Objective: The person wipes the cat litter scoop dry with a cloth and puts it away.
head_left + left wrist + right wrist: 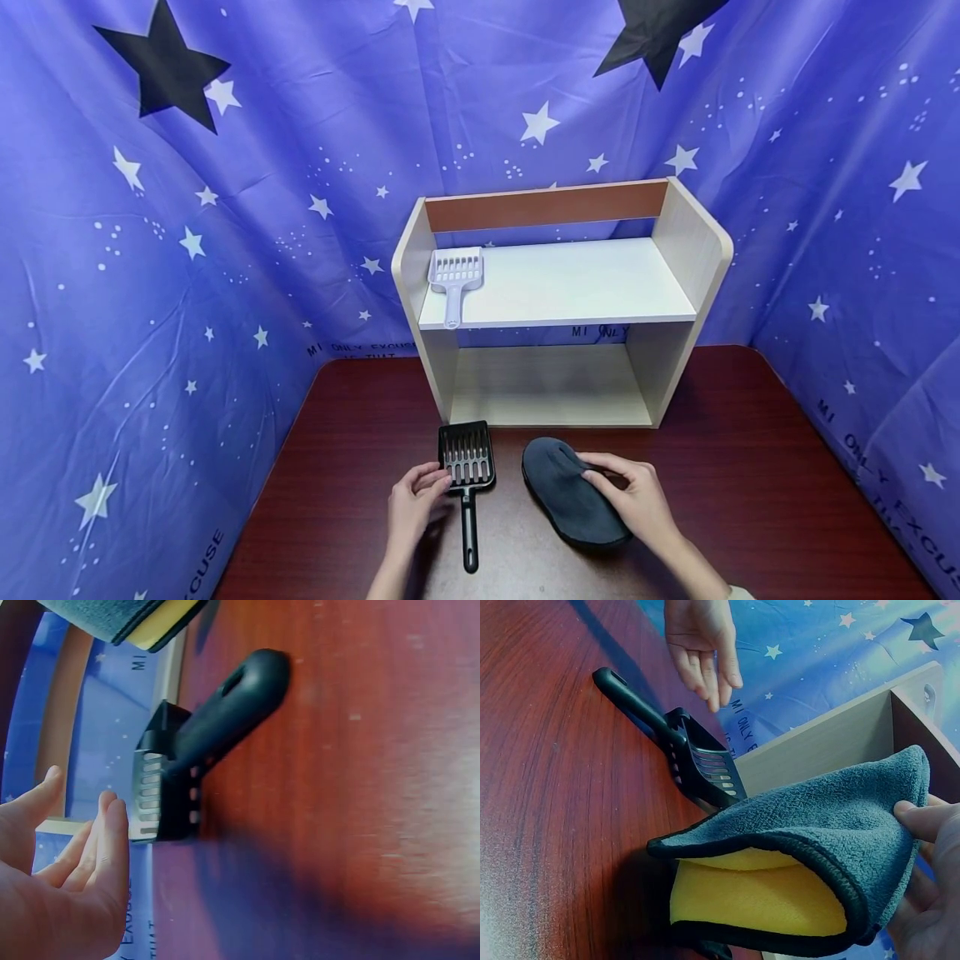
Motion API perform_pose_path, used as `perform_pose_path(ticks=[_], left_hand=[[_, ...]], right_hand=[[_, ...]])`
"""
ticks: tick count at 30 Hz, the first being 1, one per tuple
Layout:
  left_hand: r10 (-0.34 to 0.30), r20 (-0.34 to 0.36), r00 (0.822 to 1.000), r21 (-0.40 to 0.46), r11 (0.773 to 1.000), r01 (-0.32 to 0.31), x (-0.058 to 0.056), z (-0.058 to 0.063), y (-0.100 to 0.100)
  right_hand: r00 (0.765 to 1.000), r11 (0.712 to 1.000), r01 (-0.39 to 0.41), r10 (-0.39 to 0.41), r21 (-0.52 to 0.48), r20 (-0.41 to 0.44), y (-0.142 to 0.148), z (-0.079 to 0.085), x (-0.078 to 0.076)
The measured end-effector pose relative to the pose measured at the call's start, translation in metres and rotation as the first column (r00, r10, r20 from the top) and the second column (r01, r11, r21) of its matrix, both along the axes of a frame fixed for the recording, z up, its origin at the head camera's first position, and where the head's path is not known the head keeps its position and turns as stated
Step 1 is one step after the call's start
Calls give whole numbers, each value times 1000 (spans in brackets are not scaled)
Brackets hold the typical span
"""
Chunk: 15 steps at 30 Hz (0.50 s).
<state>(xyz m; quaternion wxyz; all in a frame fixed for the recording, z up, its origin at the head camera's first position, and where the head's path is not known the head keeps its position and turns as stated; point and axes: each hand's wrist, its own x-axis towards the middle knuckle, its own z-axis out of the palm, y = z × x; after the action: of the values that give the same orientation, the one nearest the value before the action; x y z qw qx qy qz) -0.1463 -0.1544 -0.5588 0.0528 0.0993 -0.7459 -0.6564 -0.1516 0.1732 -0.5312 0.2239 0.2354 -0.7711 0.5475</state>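
A black slotted litter scoop point(468, 471) lies on the table, its handle towards me. At its left edge is my left hand point(414, 502), fingers loosely extended and holding nothing; the left wrist view shows the hand point(71, 877) beside the scoop's slotted head point(154, 795). With thumb and fingers my right hand point(636, 492) pinches a folded grey cloth point(573, 500) by its right side. In the right wrist view the cloth point(817, 806) shows a fluffy grey outside, a yellow inside point(757, 896) and black edging, raised into a fold under the right thumb.
Behind the hands stands a two-tier wooden shelf point(562, 323) on the dark red table point(337, 467). A white slotted scoop point(454, 279) lies on its upper tier at the left, handle over the front edge. Blue star-patterned curtains point(247, 208) surround the table.
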Motion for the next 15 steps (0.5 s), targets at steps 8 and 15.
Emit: perform_pose_path(ticks=[8, 15], left_hand=[[-36, 42, 998, -8, 999, 36, 11, -15, 1], [-64, 86, 994, -40, 997, 67, 19, -26, 4]], right_hand=[[1000, 1000, -5, 5, -11, -11, 0, -1, 0], [1000, 1000, -5, 5, -18, -22, 0, -4, -1]])
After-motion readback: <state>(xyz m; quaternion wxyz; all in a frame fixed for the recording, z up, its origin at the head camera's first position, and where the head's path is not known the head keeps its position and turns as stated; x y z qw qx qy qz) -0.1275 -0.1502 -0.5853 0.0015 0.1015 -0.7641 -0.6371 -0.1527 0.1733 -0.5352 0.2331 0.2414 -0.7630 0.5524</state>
